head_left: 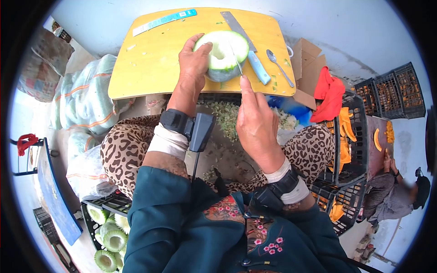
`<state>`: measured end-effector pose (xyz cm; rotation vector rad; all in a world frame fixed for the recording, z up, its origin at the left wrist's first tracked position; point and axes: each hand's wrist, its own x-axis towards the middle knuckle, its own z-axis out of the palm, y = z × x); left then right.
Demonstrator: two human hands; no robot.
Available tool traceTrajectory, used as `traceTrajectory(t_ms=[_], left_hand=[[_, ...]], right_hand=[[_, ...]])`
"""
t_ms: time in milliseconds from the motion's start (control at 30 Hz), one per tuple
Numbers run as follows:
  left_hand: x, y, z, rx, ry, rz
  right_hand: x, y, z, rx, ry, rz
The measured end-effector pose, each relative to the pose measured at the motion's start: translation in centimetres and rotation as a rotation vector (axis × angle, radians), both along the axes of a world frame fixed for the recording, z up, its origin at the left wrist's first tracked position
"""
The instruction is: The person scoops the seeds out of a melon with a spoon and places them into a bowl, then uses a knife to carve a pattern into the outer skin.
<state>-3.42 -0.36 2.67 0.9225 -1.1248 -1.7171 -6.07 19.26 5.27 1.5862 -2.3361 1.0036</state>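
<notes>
A cut winter melon [217, 39], with dark green rind, pale flesh and a hollowed middle, rests near the front edge of the yellow table [150, 59]. My left hand [193, 61] grips its left side, thumb over the rim. In my right hand [257, 120] is a small knife [236, 55], its thin blade against the right part of the cut face; the handle is hidden in my fist. Just right of the melon lies a large knife [259, 68] with a light blue handle. Beside that is a metal spoon [280, 67].
A blue-and-white knife sleeve [164, 22] lies at the table's back left. Peel scraps [223, 119] cover the floor below. Black crates [359, 136] with orange pumpkin pieces stand right, near a co-worker [391, 195]. Scalloped melon pieces [114, 240] fill a lower-left crate.
</notes>
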Motion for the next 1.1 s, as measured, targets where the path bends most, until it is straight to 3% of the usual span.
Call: traceTrajectory(t_ms=[467,1100], left_hand=[[-0.8,0.6,0.0,-0.040,0.049,-0.014],[-0.2,-0.3,0.2,0.036,0.045,-0.023]], right_hand=[[0.1,1.5,-0.9,0.039,0.044,-0.018],[0.7,5.0,-2.2,0.016,-0.111,0.047]])
